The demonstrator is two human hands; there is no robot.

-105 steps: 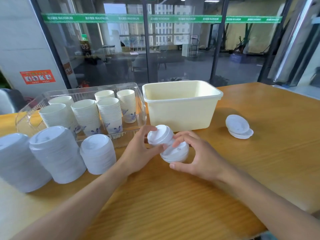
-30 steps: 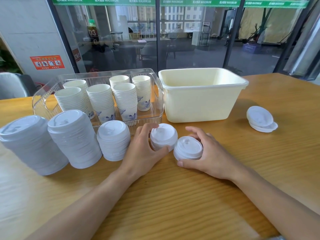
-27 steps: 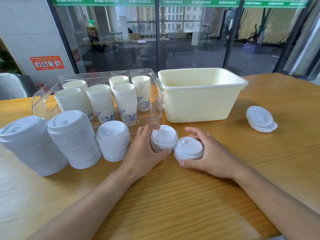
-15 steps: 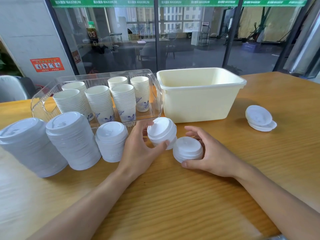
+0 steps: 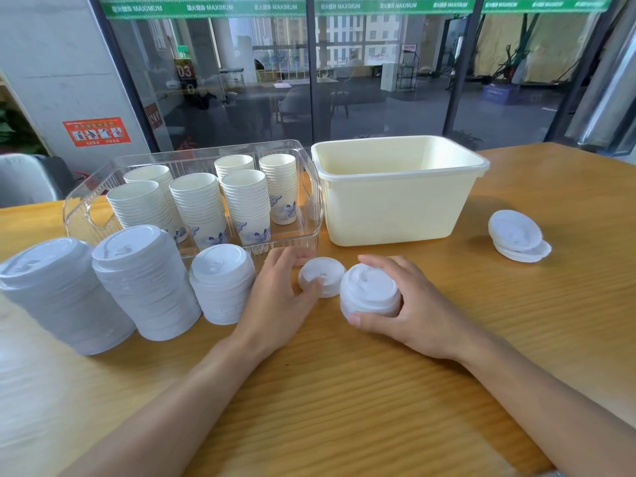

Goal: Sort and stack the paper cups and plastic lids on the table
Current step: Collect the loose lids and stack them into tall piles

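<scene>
Wooden table [image 5: 447,390], seen from above and behind two bare forearms. Left hand [image 5: 280,296] curled round a small stack of white plastic lids [image 5: 321,275], thumb pressed on its near edge, stack down on the table just in front of the clear tray. Right hand [image 5: 409,304] wrapped round a second short lid stack [image 5: 370,292], thumb at the near side, fingers over the far side; the two stacks side by side, touching or nearly so. To the left, three taller lid columns: small one [image 5: 222,282] just beside the left hand, middle one [image 5: 144,282], largest one [image 5: 58,297] leaning at the table's left edge. Behind them, clear ribbed tray [image 5: 309,187] holding stacks of paper cups [image 5: 246,204] with blue floral print low on the sides. Next to it on the right, cream plastic bin [image 5: 395,208]. Well apart on the far right, a few loose lids [image 5: 518,235] piled unevenly. On the glass wall behind, green strip [image 5: 275,7] reading "MAXIMUM" repeatedly beside Chinese characters; "03" [image 5: 184,70] on the glass; red notice [image 5: 97,131] on the pillar, print too small to read.
</scene>
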